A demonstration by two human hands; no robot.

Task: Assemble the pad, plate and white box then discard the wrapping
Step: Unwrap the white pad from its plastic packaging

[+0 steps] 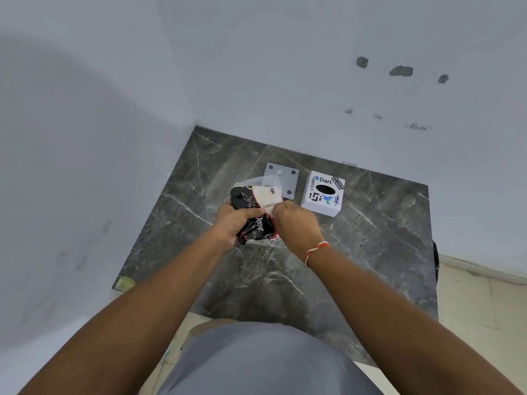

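The left hand (pixel 232 223) clenches a crinkly black-and-clear plastic wrapping (pixel 256 212) over the dark veined marble slab (pixel 370 252); the right hand (pixel 296 223) pinches its top. Behind lie a flat grey square plate (pixel 285 178) and a stickered white box (pixel 323 193).

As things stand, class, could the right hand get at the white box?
Probably yes: the white box sits just beyond the right hand, with nothing between them, but its fingers are busy pinching the wrapping.
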